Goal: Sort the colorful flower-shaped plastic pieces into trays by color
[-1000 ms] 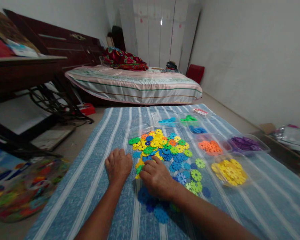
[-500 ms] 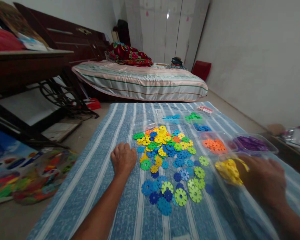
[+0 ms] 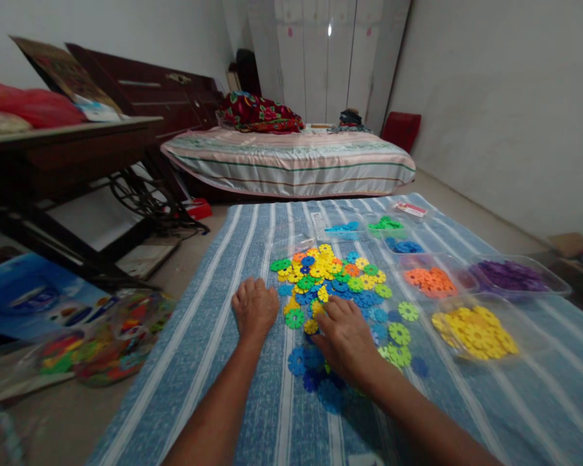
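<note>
My left hand (image 3: 256,310) rests knuckles up on the striped cloth, left of the pile, its fingers curled under; whatever is beneath them is hidden. Over the near side of a mixed pile of plastic snowflake discs (image 3: 340,281) is my right hand (image 3: 344,333), thumb and fingers apart. Its fingertips are beside a yellow snowflake disc (image 3: 311,326). Blue discs (image 3: 330,395) and light green discs (image 3: 400,333) lie loose around that hand, some hidden under it. A clear tub (image 3: 527,330) at the right holds yellow discs (image 3: 480,331).
Other clear tubs hold orange discs (image 3: 430,282), purple discs (image 3: 510,276), dark blue discs (image 3: 404,246), green discs (image 3: 386,224) and light blue discs (image 3: 342,228). A bed (image 3: 291,162) stands beyond the cloth-covered surface (image 3: 194,323). Left is a treadle sewing-machine table (image 3: 78,149).
My right hand has moved left from the yellow tub to the mixed pile. The yellow discs in the tub are now uncovered. My left hand stays curled beside the pile. The view has shifted slightly.
</note>
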A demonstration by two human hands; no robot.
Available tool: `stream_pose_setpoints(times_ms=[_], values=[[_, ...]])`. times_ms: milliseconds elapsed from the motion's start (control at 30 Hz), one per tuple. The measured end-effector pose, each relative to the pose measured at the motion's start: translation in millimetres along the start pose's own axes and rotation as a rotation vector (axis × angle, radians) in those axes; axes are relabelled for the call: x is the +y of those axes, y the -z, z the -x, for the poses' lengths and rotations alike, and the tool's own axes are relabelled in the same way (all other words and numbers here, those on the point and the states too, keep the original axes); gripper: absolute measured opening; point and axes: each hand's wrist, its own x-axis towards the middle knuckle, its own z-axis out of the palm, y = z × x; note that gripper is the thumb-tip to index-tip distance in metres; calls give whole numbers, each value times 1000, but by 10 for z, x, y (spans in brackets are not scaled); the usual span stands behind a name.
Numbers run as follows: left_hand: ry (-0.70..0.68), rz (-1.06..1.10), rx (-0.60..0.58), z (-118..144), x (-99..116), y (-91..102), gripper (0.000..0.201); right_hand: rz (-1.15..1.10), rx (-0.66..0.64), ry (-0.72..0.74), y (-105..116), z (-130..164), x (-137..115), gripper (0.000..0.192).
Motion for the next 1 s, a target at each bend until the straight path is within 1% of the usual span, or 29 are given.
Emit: stream_pose_setpoints(times_ms=[133, 167, 233, 333, 500, 567, 633, 733, 867, 967, 1000], values=[[2, 11, 1, 2, -2, -8, 34, 41, -60, -164, -52, -100, -13, 45], [2, 14, -1, 1, -1, -6, 34, 48, -76, -182, -68, -106, -10, 49], [1, 18, -4, 2, 1, 2, 34, 46, -109, -192, -101, -104, -5, 50], [1, 22, -8, 4, 4, 11, 34, 23, -121, -198, -140, -87, 3, 45], [3, 22, -14, 7, 8, 30, 34, -26, -45, -198, -211, -59, 40, 24], [2, 21, -16, 8, 9, 39, 33, -35, 5, -189, -253, -53, 45, 23], [-3, 22, -10, 8, 8, 41, 33, -35, 50, -184, -297, -56, 38, 27], [-4, 27, 9, 7, 3, 27, 33, -35, 79, -165, -349, -80, 20, 28], [0, 32, 10, 2, 3, 16, 34, -82, 119, -128, -406, -123, 26, 14], [1, 28, -1, 1, 11, 36, 34, -187, 165, -123, -455, -121, 39, 2], [2, 25, -5, 2, 14, 45, 33, -228, 185, -120, -467, -109, 42, 2]])
